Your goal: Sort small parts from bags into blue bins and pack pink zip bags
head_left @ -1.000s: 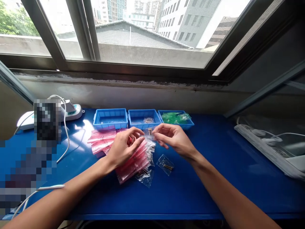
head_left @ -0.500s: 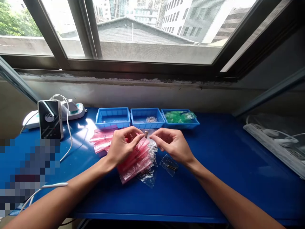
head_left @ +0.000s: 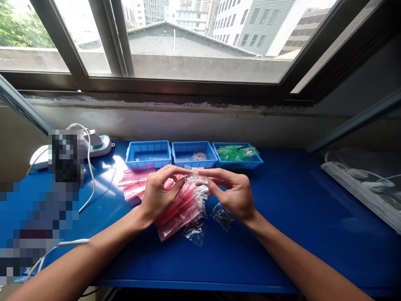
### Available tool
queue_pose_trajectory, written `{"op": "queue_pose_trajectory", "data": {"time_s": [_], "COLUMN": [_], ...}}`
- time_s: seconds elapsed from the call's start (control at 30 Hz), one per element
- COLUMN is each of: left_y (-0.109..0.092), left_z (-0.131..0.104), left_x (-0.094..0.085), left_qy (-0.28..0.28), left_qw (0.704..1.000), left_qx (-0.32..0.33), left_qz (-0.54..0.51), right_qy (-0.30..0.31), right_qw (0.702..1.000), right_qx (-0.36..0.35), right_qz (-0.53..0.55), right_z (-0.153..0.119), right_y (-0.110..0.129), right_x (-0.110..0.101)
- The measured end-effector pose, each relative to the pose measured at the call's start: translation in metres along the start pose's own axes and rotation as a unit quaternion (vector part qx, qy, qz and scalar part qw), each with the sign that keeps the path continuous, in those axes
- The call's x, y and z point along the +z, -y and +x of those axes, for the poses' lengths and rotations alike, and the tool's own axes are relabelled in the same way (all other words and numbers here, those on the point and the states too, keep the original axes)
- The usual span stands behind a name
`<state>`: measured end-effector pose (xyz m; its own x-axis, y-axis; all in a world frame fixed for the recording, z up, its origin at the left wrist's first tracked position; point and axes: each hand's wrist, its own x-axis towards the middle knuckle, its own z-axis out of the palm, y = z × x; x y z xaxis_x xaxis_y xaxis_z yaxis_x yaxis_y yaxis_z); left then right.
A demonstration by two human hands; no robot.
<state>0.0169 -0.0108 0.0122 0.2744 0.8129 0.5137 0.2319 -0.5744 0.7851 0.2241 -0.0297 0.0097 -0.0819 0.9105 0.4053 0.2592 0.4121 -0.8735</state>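
Note:
Between my hands is a small clear bag (head_left: 196, 179) with brass-coloured pins in it. My left hand (head_left: 161, 190) touches its left side with the index fingertip, thumb apart from the finger. My right hand (head_left: 233, 190) reaches the bag from the right, index fingertip on its top and thumb near its lower edge. Pink bags (head_left: 180, 211) lie fanned out under and beside my left hand. Clear bags with metal pieces (head_left: 194, 232) lie beside them, partly covered. Another clear bag with dark pins (head_left: 223, 217) rests below my right hand.
Three blue trays stand along the back: left tray (head_left: 148, 158), middle tray (head_left: 194, 164) with small metal pieces, right tray (head_left: 239, 165) with green bags. Power strips lie left (head_left: 105, 146) and right (head_left: 360, 194). A white cable (head_left: 90, 167) hangs at the left.
The clear bag's top has folded down over the pins, which stood upright between my fingertips before. My index fingers have straightened and come together on the bag.

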Motion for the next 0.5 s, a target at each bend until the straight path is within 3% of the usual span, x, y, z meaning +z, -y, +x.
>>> {"op": "queue_pose_trajectory", "data": {"time_s": [0.17, 0.5], "left_y": [-0.0018, -0.0003], "left_z": [-0.0015, -0.0018], "left_x": [0.0002, -0.0002], "left_qy": [-0.025, -0.030], "left_qw": [0.998, 0.997], "left_qx": [0.061, 0.068], "left_qz": [-0.004, 0.026], "right_qy": [-0.016, -0.022], "right_qw": [0.995, 0.990], "right_qx": [-0.074, -0.099], "right_qz": [-0.069, -0.097], "right_z": [-0.0028, -0.0034], "right_y": [0.0025, 0.0044], "right_x": [-0.0013, -0.0035]}}
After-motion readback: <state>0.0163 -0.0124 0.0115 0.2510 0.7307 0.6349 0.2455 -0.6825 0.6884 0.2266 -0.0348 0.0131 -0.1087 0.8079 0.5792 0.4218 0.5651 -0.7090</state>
